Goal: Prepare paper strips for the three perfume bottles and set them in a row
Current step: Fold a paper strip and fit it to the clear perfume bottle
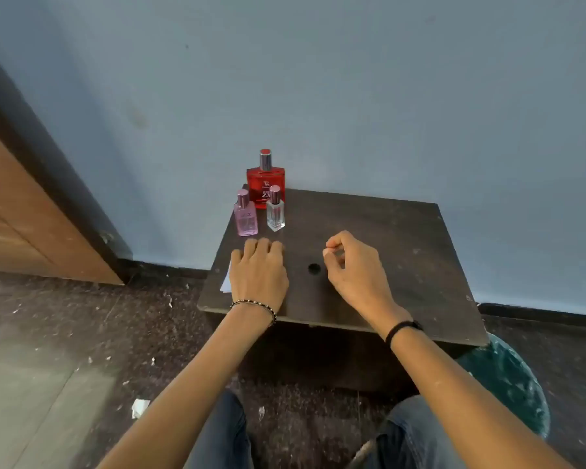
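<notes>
Two hands over table (386, 231). Left hand (257, 275) lies flat, pressing paper (225, 282) that peeks out past its little finger. Right hand (352, 269) has thumb and forefinger pinched, contents unclear. Just beyond the left fingertips: pink bottle (246, 218), clear bottle (275, 214), red bottle (263, 179) behind.

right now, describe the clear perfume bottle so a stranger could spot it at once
Find the dark wooden table against the blue wall; three perfume bottles stand at its far left corner. The clear perfume bottle is the front right one. It alone is colourless, unlike the pink bottle beside it and the red bottle behind.
</notes>
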Demonstrator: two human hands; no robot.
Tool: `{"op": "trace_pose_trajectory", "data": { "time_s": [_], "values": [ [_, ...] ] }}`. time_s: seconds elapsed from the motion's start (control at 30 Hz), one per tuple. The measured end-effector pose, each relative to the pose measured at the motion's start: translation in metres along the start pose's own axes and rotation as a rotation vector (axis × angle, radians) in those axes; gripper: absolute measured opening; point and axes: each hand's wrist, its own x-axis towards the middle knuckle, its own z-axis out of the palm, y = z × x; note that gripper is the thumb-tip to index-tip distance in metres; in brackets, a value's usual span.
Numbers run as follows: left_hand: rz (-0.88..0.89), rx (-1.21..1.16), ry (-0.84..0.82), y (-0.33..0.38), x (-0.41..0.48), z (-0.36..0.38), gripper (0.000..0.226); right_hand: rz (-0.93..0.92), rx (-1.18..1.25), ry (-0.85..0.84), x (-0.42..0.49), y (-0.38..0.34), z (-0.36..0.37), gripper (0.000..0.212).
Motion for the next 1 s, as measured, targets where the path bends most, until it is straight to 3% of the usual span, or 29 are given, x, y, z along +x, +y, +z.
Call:
{"op": "trace_pose_trajectory", "data": {
  "time_s": [0.17,0.4,0.57,0.73,0.83,1.0],
  "values": [
    [-0.212,0.016,-0.039,-0.022,-0.010,-0.001,0.037,0.004,0.000,-0.029,-0.006,-0.006,0.006,0.017],
    [-0.271,-0.277,-0.027,-0.040,-0.001,-0.003,0.025,-0.035,0.040,-0.066,-0.008,-0.009,0.016,0.019],
    [-0.272,-0.647,0.030,-0.048,0.006,0.007,0.016,-0.101,0.125,-0.148,-0.002,-0.017,0.036,0.021],
    [-0.379,-1.055,0.104,-0.061,0.002,0.021,0.018,-0.228,0.118,-0.405,0.008,-0.035,0.051,0.050],
    [-0.388,-1.128,0.150,-0.064,0.003,0.028,0.020,-0.242,0.132,-0.512,0.010,-0.033,0.062,0.072],
    [-0.444,-1.226,0.163,-0.061,0.008,0.025,0.021,-0.315,0.105,-0.498,0.018,-0.026,0.061,0.073]
  ]
}}
